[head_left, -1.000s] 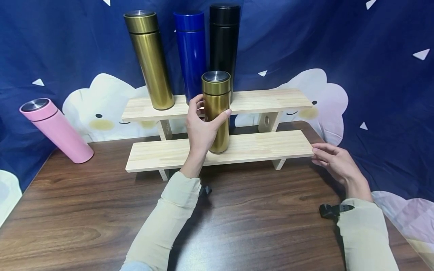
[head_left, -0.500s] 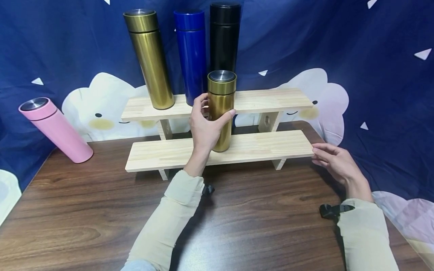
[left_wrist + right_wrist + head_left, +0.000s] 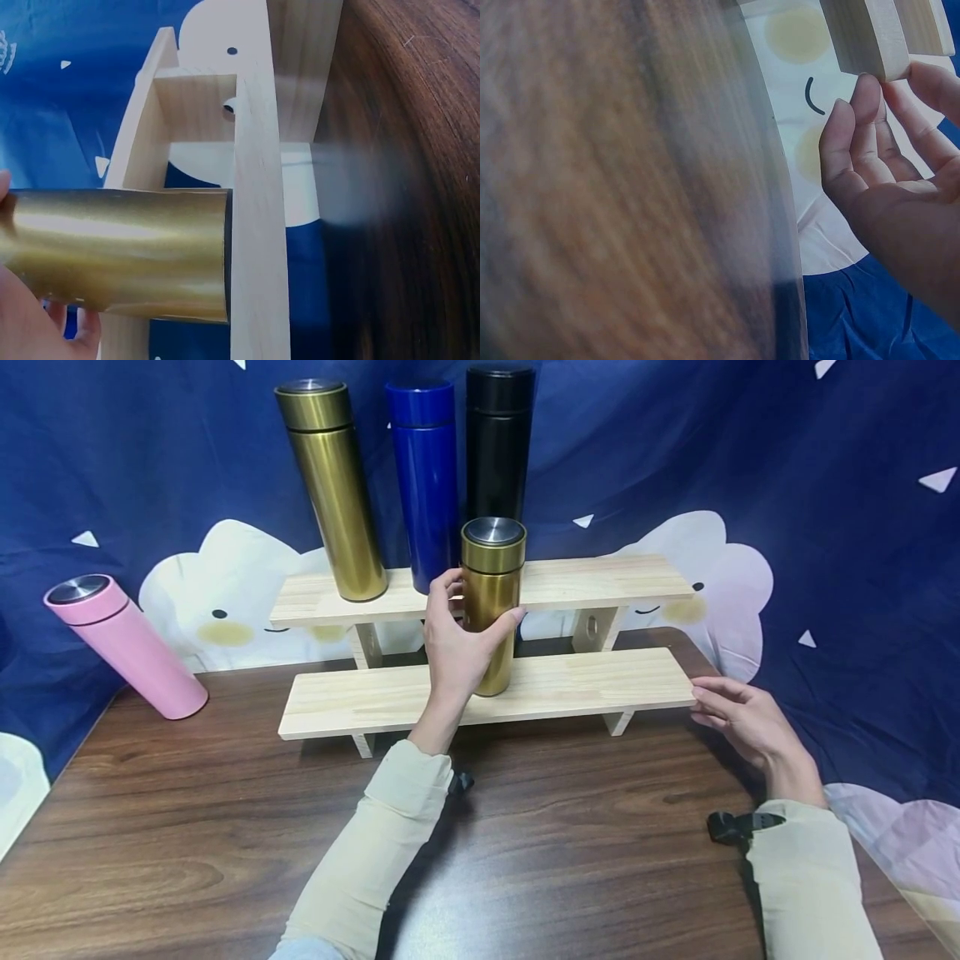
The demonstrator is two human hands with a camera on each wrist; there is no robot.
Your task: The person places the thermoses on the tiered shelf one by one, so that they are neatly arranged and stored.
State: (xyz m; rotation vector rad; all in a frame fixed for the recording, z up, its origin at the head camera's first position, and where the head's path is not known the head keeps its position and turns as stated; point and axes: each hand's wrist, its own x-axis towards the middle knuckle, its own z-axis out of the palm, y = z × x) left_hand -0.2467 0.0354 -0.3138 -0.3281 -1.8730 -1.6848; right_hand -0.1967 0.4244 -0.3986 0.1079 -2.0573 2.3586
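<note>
My left hand [image 3: 459, 647] grips a short gold thermos [image 3: 491, 597] with a steel-topped lid, fingers and thumb round its body. The thermos stands upright on the lower board of a two-tier wooden display rack [image 3: 577, 681]; in the left wrist view the base of the gold thermos [image 3: 150, 255] meets the board. At the right end of that same board, my right hand [image 3: 746, 727] pinches the corner. The right wrist view has the fingertips and thumb of my right hand [image 3: 900, 172] around the board's end [image 3: 885, 45].
On the upper tier stand a tall gold thermos [image 3: 333, 502], a blue thermos [image 3: 425, 485] and a black thermos [image 3: 498, 452], the last partly hidden. A pink thermos [image 3: 135, 652] stands at the left of the brown table [image 3: 570, 852]. Behind hangs a blue cloud-print cloth [image 3: 825, 568].
My left hand has shifted the short gold thermos slightly to the right along the lower board, mostly in the first half second. The right hand has stayed on the board's end.
</note>
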